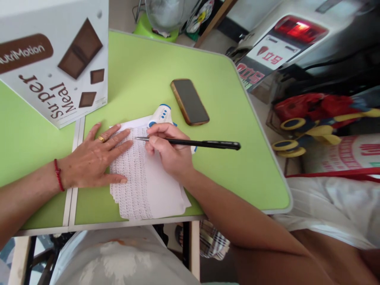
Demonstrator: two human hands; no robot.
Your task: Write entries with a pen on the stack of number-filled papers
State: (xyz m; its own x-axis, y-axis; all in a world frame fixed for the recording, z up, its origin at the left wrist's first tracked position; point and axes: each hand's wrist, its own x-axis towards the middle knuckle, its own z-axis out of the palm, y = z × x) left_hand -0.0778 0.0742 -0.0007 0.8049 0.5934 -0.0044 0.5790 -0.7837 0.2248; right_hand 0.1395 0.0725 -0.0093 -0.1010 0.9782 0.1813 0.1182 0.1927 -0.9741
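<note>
Green table (142, 67) is pretty crowded. Our left hand (95, 158) lies flat and spread on the paper stack (148, 186), our right hand (169, 148) grips a black pen (192, 143) over it. One slip probably smears the writing; the phone (190, 101) sits just beyond the stack.

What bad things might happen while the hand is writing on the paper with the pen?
The papers stick out past the table edge, so they might slide off if the left hand lifts. The right hand with the pen sits close to the small white and blue gadget and may bump it.
</note>
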